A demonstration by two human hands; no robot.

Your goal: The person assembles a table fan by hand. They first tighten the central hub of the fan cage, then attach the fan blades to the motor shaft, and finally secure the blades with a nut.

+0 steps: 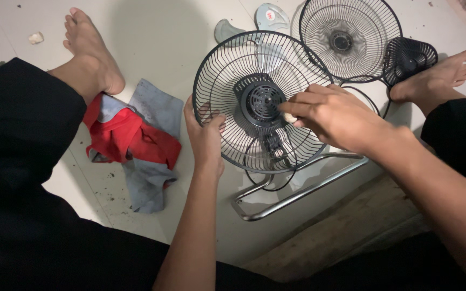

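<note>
— What is held, and where?

— A black wire fan grille [260,102] is stood on edge on the pale floor [163,32], between the legs. Its left rim is clasped by the left hand [205,134], fingers hooked through the wires. The dark hub [262,101] is met by the right hand [327,113], fingertips pinched there; whether anything is pinched cannot be told, since it is covered by the fingers.

— And around it?

— A chrome tube stand [297,191] is seen below, partly hidden by the grille. A second grille [349,37] is laid behind, cut off at the top edge, beside a small black cage [410,58]. Pale fan blades [271,19] are largely covered. A red and grey cloth [136,140] is bunched to the left.
</note>
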